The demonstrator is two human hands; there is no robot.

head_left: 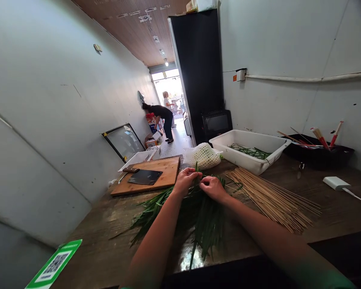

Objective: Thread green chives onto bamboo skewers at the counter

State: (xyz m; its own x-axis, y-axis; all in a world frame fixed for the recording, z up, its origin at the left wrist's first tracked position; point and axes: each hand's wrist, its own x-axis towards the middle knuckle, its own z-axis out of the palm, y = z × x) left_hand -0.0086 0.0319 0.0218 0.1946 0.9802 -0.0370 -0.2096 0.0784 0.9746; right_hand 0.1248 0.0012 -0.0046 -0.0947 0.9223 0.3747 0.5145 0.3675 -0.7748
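My left hand (185, 181) is closed in a pinch on long green leaves that look like garlic chives, with a short green end sticking up above the fingers. Close beside it, my right hand (213, 188) is also closed, thumb and fingers pressed together. A thin pale strand or stick shows between the hands, but what the right fingers grip is too small to make out. Under both hands lies a spread bunch of garlic chives (209, 226), fanning left and toward me. Right of the hands, a pile of thin bamboo skewers (270, 198) lies on the wooden table (108, 228).
A cleaver (146, 177) rests on a cutting board (168, 167) at the left. Behind my hands are a white foam-netted bundle (203, 155) and a white tub (243, 160) with some chives. A black tray (321, 154) and white adapter (337, 183) are at right. Two people are farther back.
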